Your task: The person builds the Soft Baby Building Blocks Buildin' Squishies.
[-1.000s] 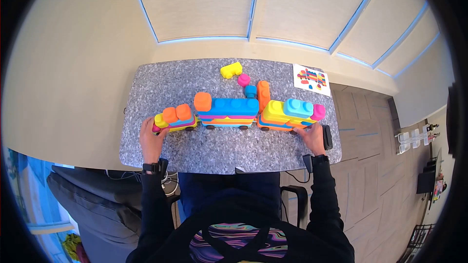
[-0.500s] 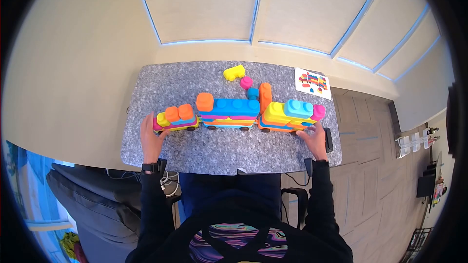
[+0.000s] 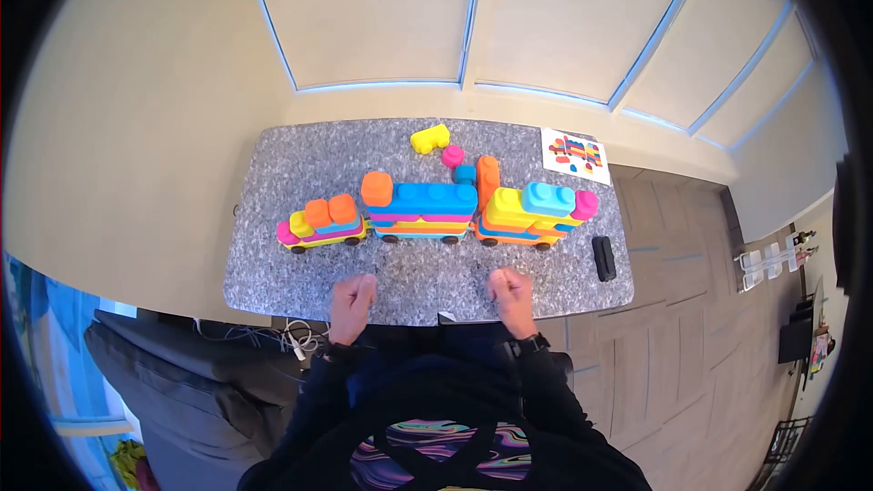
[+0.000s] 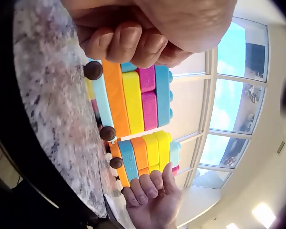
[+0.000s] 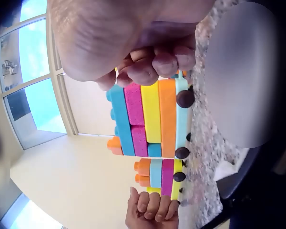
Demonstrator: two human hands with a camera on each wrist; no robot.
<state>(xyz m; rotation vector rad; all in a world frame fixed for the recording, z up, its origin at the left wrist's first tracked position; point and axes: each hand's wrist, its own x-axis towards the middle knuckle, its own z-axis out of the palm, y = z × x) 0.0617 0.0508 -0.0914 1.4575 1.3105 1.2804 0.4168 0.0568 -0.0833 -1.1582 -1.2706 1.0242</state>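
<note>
Three joined block wagons stand in a row across the table: a low one (image 3: 323,227) at left, a tall blue-topped one (image 3: 424,209) in the middle, a yellow and light-blue one (image 3: 527,214) at right. My left hand (image 3: 353,307) is curled near the front edge, apart from the wagons and holding nothing. Likewise my right hand (image 3: 515,300) has its fingers curled in front of the right wagon. The left wrist view shows the right hand (image 4: 155,200) with its thumb raised; in the right wrist view the left hand (image 5: 152,210) looks much the same.
Behind the row lie a yellow block (image 3: 430,138), a pink block (image 3: 453,156), a dark teal block (image 3: 465,175) and a long orange block (image 3: 487,180). A picture sheet (image 3: 575,156) lies at the back right, a black case (image 3: 604,259) at the right edge.
Both hands have let go of the row's two ends and moved inward and toward the front edge, their fingers now curled. The wagons look nearly unmoved.
</note>
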